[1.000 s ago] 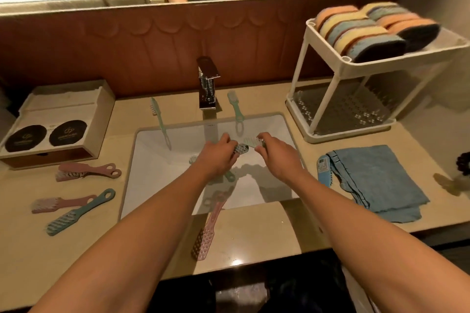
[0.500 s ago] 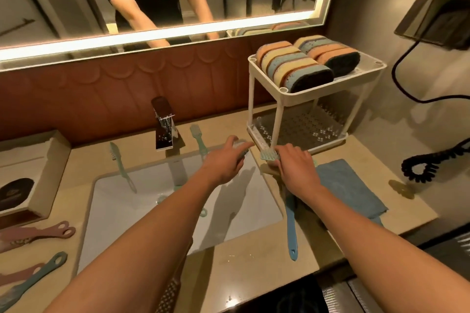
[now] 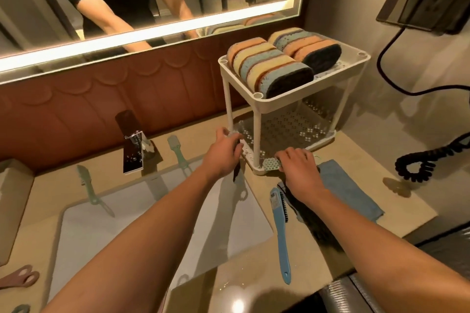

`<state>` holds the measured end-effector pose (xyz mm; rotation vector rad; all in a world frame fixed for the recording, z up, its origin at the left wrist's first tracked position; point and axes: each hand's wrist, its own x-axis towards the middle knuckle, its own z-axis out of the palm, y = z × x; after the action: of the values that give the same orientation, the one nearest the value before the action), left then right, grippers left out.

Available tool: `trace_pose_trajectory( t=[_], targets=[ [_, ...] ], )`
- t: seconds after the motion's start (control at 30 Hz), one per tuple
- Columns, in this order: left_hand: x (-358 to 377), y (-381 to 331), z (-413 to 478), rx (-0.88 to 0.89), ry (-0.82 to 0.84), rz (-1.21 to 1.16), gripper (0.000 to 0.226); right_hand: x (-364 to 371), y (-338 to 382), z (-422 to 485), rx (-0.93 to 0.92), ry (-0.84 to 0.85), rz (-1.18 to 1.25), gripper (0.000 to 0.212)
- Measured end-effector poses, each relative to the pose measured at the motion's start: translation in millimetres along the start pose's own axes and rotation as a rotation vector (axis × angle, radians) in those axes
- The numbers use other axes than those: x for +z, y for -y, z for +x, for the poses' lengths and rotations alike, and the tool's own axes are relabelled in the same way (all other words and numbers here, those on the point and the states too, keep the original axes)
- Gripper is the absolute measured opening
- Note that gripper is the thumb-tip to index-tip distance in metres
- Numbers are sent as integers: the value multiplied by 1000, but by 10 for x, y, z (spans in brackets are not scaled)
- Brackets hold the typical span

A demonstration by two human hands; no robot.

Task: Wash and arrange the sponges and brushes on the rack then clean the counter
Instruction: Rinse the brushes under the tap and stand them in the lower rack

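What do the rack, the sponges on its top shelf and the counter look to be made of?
Rack: likely matte white plastic, moulded perforated shelves. Sponges: porous foam, dark scouring layer on one face. Counter: probably polished stone or a look-alike, glossy reflections.

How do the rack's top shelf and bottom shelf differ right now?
The top shelf is packed with two rows of sponges standing on edge; the bottom shelf holds no sponges, so its floor shows bare. The right hand holds a green brush with its head at the bottom shelf's front edge; no hand is at the top shelf. Both are white perforated trays.
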<state>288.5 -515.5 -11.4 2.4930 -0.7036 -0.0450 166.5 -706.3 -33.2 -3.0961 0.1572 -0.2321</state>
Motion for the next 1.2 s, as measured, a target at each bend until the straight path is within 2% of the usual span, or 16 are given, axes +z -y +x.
trace_pose_trajectory(
  t=[0.13, 0.3, 0.47, 0.6, 0.77, 0.87, 1.03, 1.2],
  targets=[
    [81, 52, 159, -168, -114, -111, 29, 47, -114, 78, 23, -19, -4, 53],
    [144, 75, 323, -314, -221, -176, 21, 103, -103, 203, 19, -9, 14, 41],
    [161, 46, 428, -488, -297, -251, 19, 121, -22, 314, 26, 21, -5, 27],
    [188, 16, 457, -612, -337, -270, 26, 73, 64, 397, 34, 66, -47, 26],
    [228, 12, 477, -655, -332, -256, 30, 12, 134, 445, 51, 98, -96, 38],
    [228, 26, 490, -680, -365, -257, 41, -21, 152, 454, 69, 81, -141, 41],
    [254, -2, 477, -766, -372, -379, 51, -48, 156, 510, 152, 38, -152, 24],
    [289, -103, 389, -668, -336, -562, 45, -3, 105, 501, 177, 2, -88, 18]
  ],
)
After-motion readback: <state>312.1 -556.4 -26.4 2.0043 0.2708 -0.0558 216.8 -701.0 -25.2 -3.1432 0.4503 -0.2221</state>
